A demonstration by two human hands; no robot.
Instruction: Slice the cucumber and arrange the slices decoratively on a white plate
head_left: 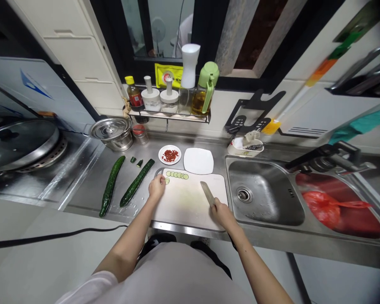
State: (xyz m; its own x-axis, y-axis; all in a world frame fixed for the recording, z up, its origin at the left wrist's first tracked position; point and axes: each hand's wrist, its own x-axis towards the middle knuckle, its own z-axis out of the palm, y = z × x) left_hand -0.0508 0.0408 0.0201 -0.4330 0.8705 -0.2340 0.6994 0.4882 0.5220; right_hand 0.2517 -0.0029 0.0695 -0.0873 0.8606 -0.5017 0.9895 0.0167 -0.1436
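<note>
My right hand [222, 212] is wrapped round the handle of a kitchen knife [207, 192], its blade angled up and left over the cutting board [177, 211]. At the board's upper left corner, my left hand [156, 186] has its fingers pinched at a thin cucumber slice [167, 181]. Just above it, several cucumber slices [177, 175] lie overlapping in a row. Two whole-looking cucumbers lie left of the board: one cucumber [112, 185] farther out, the other cucumber [137, 183] closer, with small cut ends [139, 163] near it.
Behind the board stand a plate of chopped red pieces [160, 157] and a white square plate [198, 161]. A sink [266, 185] adjoins on the right, with a red bag [323, 209] beyond. A lidded pot [118, 141] and a pan [22, 143] are left; a condiment rack [171, 115] hangs above.
</note>
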